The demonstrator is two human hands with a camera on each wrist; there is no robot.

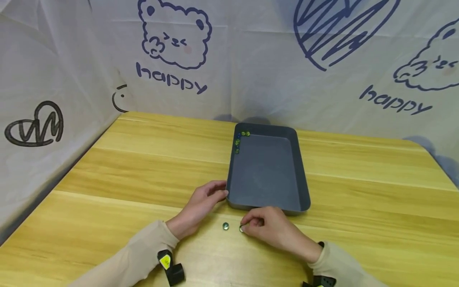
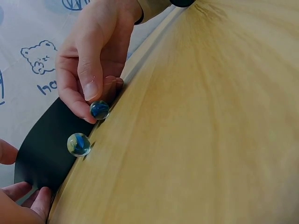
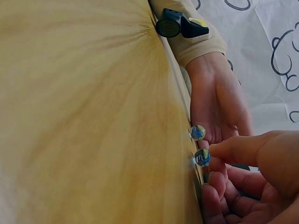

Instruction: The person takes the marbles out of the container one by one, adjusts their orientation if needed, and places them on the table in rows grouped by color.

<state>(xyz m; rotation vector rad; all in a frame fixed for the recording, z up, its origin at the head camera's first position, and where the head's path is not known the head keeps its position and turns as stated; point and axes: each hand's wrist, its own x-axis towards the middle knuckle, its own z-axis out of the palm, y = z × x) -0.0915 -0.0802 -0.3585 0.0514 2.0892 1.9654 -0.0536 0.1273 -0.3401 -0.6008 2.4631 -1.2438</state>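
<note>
My left hand (image 1: 196, 206) rests by the near-left corner of a dark grey rectangular tray (image 1: 267, 171), its fingertips against the outer side wall. Just in front of the tray, my right hand (image 1: 274, 231) pinches a clear glass marble with a blue swirl (image 2: 99, 110) between thumb and fingers, down at the tabletop. To its left lies a second glass marble (image 1: 225, 226) with blue and yellow swirls, loose on the wood between the two hands. In the right wrist view both marbles sit close together, with the left palm (image 3: 217, 100) behind them.
Several yellow-green and blue marbles (image 1: 237, 142) line the far-left corner inside the tray. The wooden table (image 1: 143, 167) extends to both sides. A white cloth (image 1: 258, 91) with drawn bears and hearts hangs behind the table and on the left.
</note>
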